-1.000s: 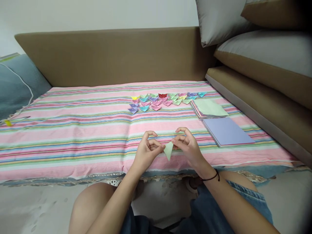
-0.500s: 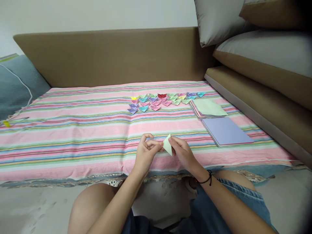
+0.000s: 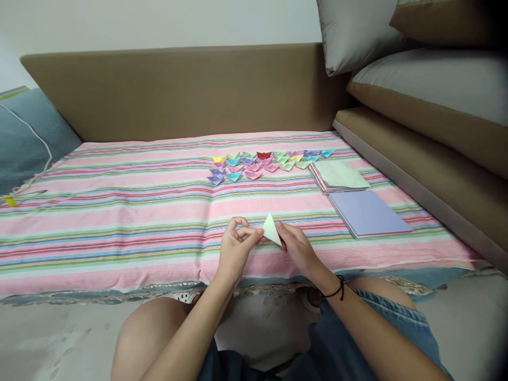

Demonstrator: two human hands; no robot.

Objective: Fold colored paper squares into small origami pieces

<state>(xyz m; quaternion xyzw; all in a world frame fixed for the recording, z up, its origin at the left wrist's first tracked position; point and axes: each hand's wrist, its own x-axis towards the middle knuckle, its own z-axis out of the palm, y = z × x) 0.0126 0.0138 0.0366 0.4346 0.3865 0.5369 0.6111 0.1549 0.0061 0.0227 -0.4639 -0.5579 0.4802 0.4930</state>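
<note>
A small pale green folded paper [image 3: 271, 229], triangular in outline, is held above the near part of the striped cloth [image 3: 159, 211]. My left hand [image 3: 239, 241] pinches its left corner between thumb and fingers. On the other side, my right hand [image 3: 296, 242] has its thumb at the paper's right edge, with the fingers mostly hidden behind. Farther back on the cloth stand several folded paper boats [image 3: 264, 161] in rows, in purple, blue, pink, green, yellow and red.
To the right lie a stack of purple-topped paper sheets [image 3: 369, 212] and a stack with a pale green top sheet [image 3: 341, 174]. Large cushions [image 3: 428, 121] line the right side. A brown backrest [image 3: 178, 95] closes off the back. A white cable [image 3: 35, 135] runs at far left.
The green paper has turned in my fingers and shifted slightly left and up. My right fingertips now sit lower on its edge. The boats and sheet stacks have stayed put.
</note>
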